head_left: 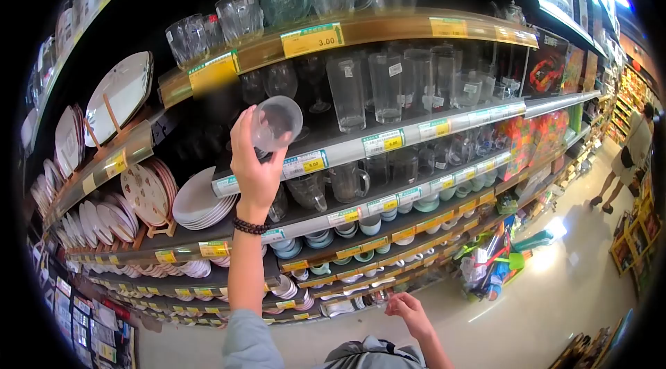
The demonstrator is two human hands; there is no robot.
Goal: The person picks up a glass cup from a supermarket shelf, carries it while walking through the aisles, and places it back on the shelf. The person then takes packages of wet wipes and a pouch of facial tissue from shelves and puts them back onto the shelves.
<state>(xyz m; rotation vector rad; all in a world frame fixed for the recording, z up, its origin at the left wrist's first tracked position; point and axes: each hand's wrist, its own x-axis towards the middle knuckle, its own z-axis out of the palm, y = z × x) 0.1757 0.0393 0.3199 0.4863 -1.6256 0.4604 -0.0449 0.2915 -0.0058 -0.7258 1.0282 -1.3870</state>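
Observation:
A clear drinking glass (pixel 279 121) is in my left hand (pixel 257 168), the fingers wrapped round its side and its round rim turned toward me. The hand is raised before the shelf edge, beside stemmed glasses and tall tumblers (pixel 347 95). A dark beaded bracelet (pixel 250 227) circles that wrist. Low in front of my body is my right hand (pixel 408 310), its fingers curled together; whether anything is between them is too small to tell.
Glass mugs (pixel 239 15) line the shelf above, behind yellow price tags. Plates (pixel 205 199) stand at the left, bowls (pixel 371 224) on lower shelves. Colourful goods (pixel 489 268) sit on the floor at the right. A person (pixel 628 154) stands in the far right aisle.

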